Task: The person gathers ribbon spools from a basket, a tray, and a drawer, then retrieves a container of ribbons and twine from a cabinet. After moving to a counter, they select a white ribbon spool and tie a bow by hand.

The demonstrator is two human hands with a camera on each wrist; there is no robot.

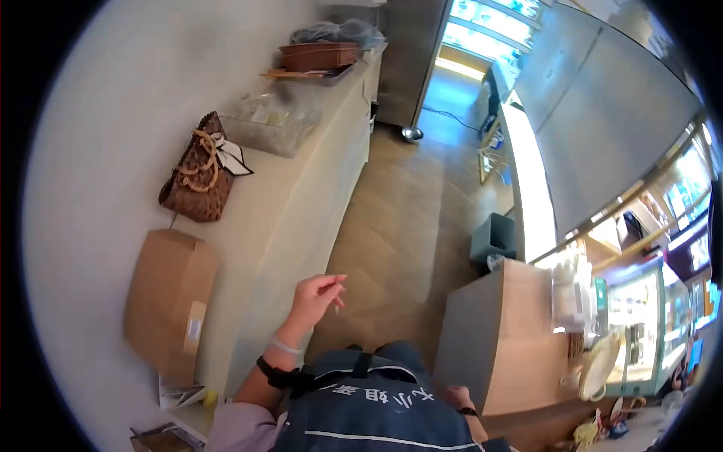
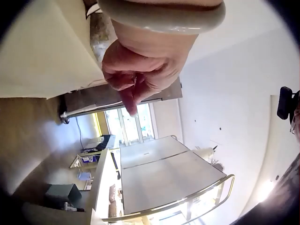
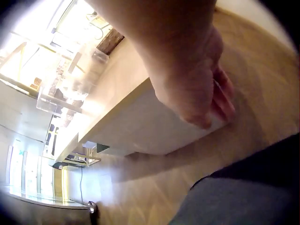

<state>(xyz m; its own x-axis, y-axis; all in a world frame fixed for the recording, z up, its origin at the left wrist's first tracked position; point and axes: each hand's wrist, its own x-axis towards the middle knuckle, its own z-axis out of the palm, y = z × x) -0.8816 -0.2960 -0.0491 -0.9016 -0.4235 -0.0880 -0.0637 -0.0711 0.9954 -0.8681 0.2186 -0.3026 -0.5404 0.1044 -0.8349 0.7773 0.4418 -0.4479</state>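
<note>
My left hand (image 1: 312,300) hangs in the air beside the long pale counter (image 1: 290,188), fingers loosely bent and nothing visible in them. A pale bangle (image 2: 164,18) circles that wrist. Low at my side, my right hand (image 3: 192,89) hangs with its fingers loosely curled, close to the side of a wood-topped cabinet (image 1: 520,339). No object shows in its fingers either. A dark apron (image 1: 369,410) with white lettering covers my front.
Along the left counter stand a brown cardboard box (image 1: 169,301), a brown handbag (image 1: 197,181), a clear plastic bin (image 1: 275,124) and a brown tray (image 1: 320,56). A grey-green waste bin (image 1: 493,237) is on the right. The aisle floor (image 1: 399,203) leads to a steel fridge (image 1: 410,56).
</note>
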